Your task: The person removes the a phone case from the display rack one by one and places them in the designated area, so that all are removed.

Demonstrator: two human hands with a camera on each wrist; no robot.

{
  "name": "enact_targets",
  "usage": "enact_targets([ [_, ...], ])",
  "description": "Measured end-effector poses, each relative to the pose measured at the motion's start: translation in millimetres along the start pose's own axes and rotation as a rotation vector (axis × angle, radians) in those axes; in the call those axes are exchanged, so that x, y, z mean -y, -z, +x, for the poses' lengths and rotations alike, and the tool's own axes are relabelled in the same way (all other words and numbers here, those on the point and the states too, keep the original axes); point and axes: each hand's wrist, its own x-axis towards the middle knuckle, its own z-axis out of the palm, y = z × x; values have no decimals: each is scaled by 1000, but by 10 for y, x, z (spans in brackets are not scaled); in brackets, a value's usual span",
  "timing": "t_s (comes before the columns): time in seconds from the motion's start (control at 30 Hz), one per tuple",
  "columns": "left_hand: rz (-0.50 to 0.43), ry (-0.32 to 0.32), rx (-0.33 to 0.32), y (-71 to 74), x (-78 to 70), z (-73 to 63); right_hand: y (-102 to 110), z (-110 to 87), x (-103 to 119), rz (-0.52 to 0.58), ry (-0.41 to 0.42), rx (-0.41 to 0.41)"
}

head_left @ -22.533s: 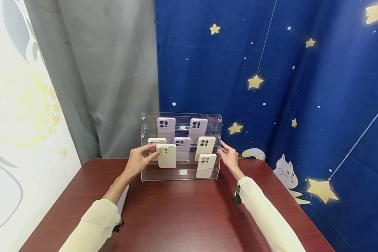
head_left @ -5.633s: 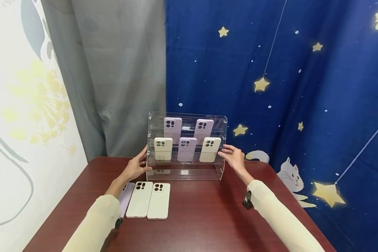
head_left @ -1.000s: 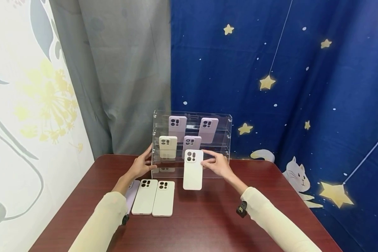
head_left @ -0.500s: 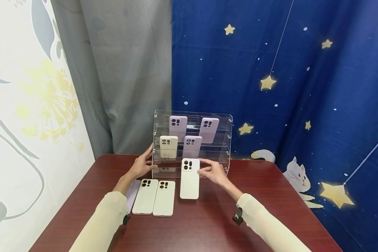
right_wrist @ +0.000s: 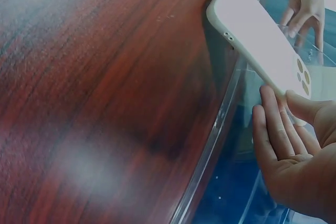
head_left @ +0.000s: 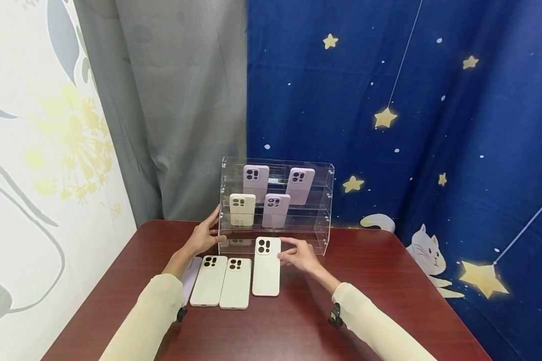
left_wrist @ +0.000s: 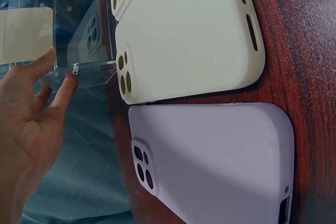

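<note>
In the head view a white phone case (head_left: 266,268) hangs tilted above the table in front of a clear acrylic display stand (head_left: 293,245). My right hand (head_left: 300,254) pinches its upper right edge, thumb on the near side, fingers behind. In the right wrist view the thumb and fingers hold this case (right_wrist: 257,30) beside the camera holes. My left hand (head_left: 201,238) grips the stand's left side, thumb at the front. On the table lie two white phone cases (head_left: 209,281) (head_left: 236,283) side by side, and a lilac phone case (left_wrist: 210,156), partly hidden by my left arm in the head view.
On the stand's tiers lean a cream phone case (head_left: 242,210) and three lilac ones, the lowest lilac case (head_left: 276,210) beside it. The dark red table (head_left: 343,311) ends at a blue star curtain (head_left: 307,100) and a grey curtain (head_left: 185,125).
Over the last second my right hand has drawn the white case down, left and away from the stand, toward the cases on the table. My left hand stays at the stand's side.
</note>
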Motion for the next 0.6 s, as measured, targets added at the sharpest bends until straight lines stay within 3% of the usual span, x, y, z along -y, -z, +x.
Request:
enact_targets([
  [0.37, -10, -3, 6, -14, 9, 0, -93, -34, -58, 34, -107, 20],
  [0.6, -3, 4, 5, 2, 23, 0, -147, -39, -119, 14, -134, 46],
])
